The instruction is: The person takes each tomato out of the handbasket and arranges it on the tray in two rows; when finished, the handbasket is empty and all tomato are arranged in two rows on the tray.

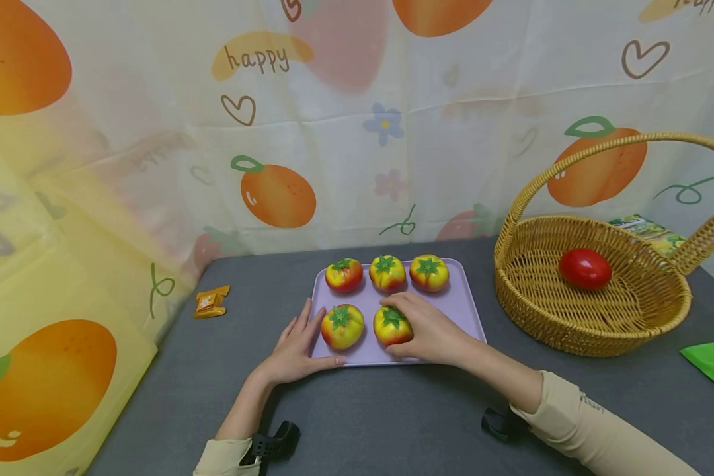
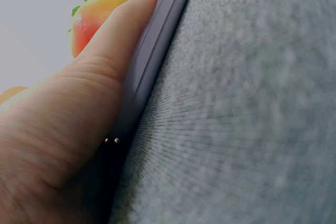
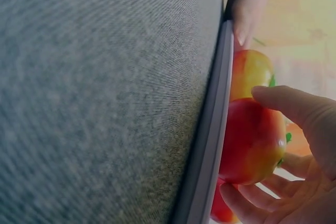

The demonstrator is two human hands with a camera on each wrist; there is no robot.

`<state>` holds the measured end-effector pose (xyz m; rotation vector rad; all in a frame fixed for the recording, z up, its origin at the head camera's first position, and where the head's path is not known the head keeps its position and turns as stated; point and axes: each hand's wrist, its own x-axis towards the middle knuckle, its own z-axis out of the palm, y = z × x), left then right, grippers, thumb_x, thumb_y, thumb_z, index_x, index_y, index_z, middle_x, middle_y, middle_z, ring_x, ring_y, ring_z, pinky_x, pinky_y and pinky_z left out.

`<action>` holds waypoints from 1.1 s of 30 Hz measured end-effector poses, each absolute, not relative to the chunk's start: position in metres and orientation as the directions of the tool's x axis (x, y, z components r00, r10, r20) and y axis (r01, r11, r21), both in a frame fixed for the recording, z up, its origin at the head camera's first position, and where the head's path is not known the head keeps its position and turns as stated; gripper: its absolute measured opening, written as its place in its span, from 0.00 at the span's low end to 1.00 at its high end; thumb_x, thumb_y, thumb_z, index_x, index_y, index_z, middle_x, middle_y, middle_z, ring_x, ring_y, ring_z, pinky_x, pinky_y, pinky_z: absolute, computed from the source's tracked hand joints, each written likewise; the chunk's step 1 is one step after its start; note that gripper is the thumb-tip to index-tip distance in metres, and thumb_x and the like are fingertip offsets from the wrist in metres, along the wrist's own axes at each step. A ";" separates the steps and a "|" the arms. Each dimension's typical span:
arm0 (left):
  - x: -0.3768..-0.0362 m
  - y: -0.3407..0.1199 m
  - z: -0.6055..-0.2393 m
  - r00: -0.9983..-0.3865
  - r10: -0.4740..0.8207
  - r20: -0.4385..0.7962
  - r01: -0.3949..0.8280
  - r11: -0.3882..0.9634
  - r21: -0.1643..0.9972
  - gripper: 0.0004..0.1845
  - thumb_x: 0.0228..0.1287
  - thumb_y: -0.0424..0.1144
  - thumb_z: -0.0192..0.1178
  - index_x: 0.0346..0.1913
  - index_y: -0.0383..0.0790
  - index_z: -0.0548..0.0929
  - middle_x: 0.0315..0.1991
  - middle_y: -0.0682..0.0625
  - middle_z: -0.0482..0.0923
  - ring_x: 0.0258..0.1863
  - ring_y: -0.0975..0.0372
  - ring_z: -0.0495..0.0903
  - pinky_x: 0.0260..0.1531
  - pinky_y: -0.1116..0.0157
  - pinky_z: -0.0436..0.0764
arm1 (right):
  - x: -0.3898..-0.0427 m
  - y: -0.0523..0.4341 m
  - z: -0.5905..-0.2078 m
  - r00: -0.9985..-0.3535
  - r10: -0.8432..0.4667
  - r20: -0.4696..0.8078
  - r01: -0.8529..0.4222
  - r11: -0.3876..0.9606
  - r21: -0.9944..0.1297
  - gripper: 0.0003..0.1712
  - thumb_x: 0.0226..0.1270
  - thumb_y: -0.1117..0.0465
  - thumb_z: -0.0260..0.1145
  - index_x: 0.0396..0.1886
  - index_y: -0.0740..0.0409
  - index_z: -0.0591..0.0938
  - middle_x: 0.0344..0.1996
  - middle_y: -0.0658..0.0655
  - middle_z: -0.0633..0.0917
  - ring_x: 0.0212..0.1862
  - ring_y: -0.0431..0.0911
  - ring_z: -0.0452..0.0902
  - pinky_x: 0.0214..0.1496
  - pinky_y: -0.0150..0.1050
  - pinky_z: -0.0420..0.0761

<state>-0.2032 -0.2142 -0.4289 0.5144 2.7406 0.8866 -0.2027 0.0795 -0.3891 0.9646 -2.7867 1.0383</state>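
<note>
Risk first: our right hand (image 1: 431,330) cups the front-right yellow-and-red plastic tomato with a green leaf top (image 1: 391,325) from the side only. The fingers (image 3: 286,103) curl round it with the thumb low, so the grasp looks shallow. The toy looks smooth and round; if we squeeze unevenly it could pop out and roll off the flat lilac plastic tray (image 1: 464,301), whose rim is low.

Second risk: the neighbouring tomato (image 1: 342,326) sits just beside the held one. A sideways move could knock it toward our left hand (image 1: 297,350) or into the back row of three.

Third: the tray looks light on the grey felt-like surface (image 1: 393,410). Our left hand steadies it, thumb (image 2: 123,30) along the front edge, fingers laid straight on the left rim, nothing gripped. If that hand lifts, a push from the right could skid the tray.

Pose: right forearm in a beige sleeve comes in from lower right, wrist low, palm facing left over the tomato. Left forearm comes in from lower left, palm down.

The woven wicker basket with the arched handle (image 1: 595,330) sits well apart to the right, holding one glossy red tomato (image 1: 584,268).
</note>
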 end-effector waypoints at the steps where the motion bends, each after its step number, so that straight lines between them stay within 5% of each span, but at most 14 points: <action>1: -0.203 -0.214 -0.429 -0.916 0.389 -0.095 0.260 0.758 0.598 0.57 0.55 0.63 0.66 0.78 0.42 0.47 0.78 0.40 0.27 0.74 0.38 0.35 0.68 0.39 0.36 | -0.202 0.080 -0.389 -0.810 -0.544 0.219 -0.555 0.589 -0.588 0.41 0.50 0.56 0.78 0.65 0.60 0.73 0.61 0.58 0.74 0.59 0.50 0.70 0.63 0.50 0.70; 20: -0.204 -0.214 -0.430 -0.915 0.396 -0.083 0.271 0.751 0.602 0.56 0.55 0.62 0.66 0.78 0.42 0.48 0.78 0.39 0.27 0.74 0.39 0.35 0.68 0.39 0.36 | -0.193 0.102 -0.376 -0.836 -0.493 0.242 -0.524 0.584 -0.620 0.37 0.54 0.53 0.77 0.63 0.57 0.74 0.61 0.56 0.75 0.62 0.53 0.71 0.63 0.54 0.70; 33: -0.204 -0.214 -0.430 -0.915 0.395 -0.085 0.269 0.752 0.602 0.56 0.55 0.62 0.66 0.78 0.42 0.47 0.78 0.40 0.27 0.74 0.38 0.35 0.67 0.39 0.36 | -0.189 0.140 -0.365 -0.863 -0.419 0.282 -0.486 0.535 -0.691 0.36 0.56 0.56 0.77 0.63 0.60 0.74 0.59 0.58 0.77 0.59 0.54 0.73 0.50 0.47 0.81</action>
